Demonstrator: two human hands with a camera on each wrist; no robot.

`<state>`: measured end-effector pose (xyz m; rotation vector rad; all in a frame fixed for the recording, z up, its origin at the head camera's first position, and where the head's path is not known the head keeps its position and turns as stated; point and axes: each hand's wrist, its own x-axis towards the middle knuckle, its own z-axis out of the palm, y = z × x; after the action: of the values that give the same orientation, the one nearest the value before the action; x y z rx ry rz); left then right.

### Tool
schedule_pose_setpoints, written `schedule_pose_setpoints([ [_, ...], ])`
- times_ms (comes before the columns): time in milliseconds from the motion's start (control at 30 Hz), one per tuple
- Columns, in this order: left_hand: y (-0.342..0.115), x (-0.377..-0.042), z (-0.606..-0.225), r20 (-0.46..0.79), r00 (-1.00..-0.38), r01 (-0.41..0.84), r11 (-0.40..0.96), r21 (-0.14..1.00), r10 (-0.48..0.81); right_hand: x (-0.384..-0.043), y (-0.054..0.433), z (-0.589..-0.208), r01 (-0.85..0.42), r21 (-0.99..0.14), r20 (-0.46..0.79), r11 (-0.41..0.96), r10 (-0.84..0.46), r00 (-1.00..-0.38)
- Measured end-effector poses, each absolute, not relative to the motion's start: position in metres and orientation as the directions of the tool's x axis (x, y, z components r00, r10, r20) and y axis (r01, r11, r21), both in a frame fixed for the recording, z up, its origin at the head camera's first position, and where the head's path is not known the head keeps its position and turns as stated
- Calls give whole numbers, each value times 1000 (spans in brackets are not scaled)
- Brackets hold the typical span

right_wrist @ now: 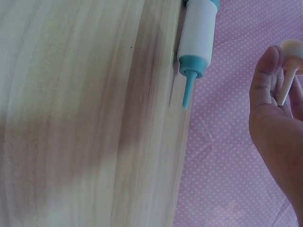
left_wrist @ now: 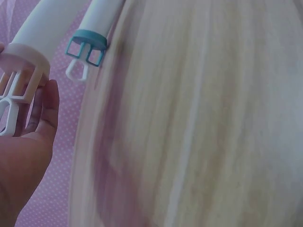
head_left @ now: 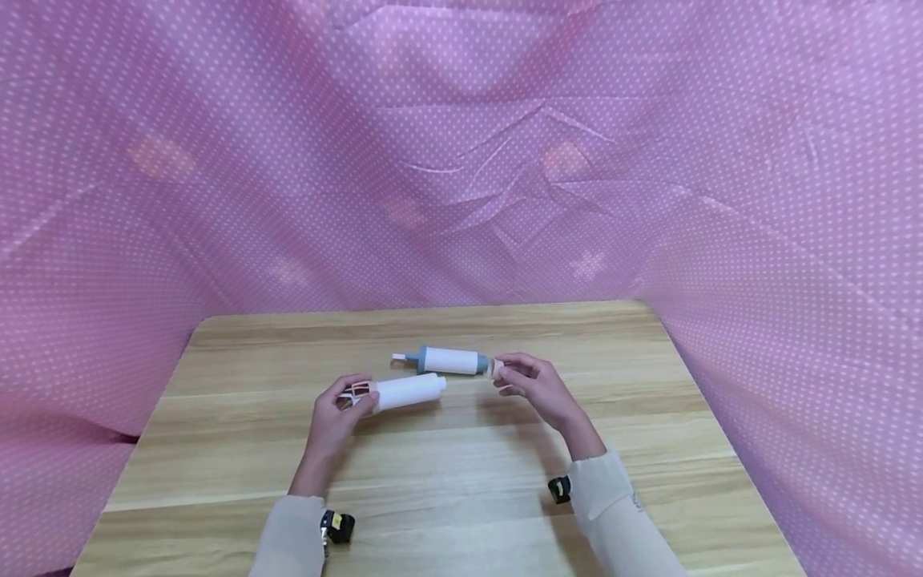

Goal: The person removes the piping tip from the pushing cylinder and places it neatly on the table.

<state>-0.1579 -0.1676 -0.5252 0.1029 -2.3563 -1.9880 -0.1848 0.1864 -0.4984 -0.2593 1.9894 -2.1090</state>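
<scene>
My left hand (head_left: 333, 425) grips a white icing syringe barrel (head_left: 407, 391) by its pale pink slotted end piece (left_wrist: 24, 57). A white plunger ring (left_wrist: 8, 118) shows inside that piece, and the barrel's narrower neck points right, above the table. In my right hand (head_left: 542, 393), thumb and fingers pinch a pale pink nozzle cap (right_wrist: 287, 78) with a long thin spout, apart from the barrel. Just beyond both hands lies a second icing syringe (head_left: 450, 361), white with teal ends. Its teal nozzle (right_wrist: 190, 85) points right and its white plunger ring (left_wrist: 76, 70) left.
Both things are over a wood-grain table (head_left: 461, 497) with rounded far corners. Pink dotted cloth (head_left: 461, 200) hangs behind it and along both sides. A small black camera (head_left: 339, 526) sits at the left wrist and another black camera (head_left: 559, 489) at the right.
</scene>
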Motion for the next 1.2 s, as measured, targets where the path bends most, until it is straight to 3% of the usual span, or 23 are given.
schedule_pose_setpoints([
  [667, -187, -158, -551, -74, -993, -91, 212, 973, -88, -181, 190, -507, 73, -993, -45, -93, -277, -960],
  [1200, -198, -161, -565, -50, -993, -73, 214, 974, -111, -179, 195, -509, 43, -993, -10, -110, -280, -960],
])
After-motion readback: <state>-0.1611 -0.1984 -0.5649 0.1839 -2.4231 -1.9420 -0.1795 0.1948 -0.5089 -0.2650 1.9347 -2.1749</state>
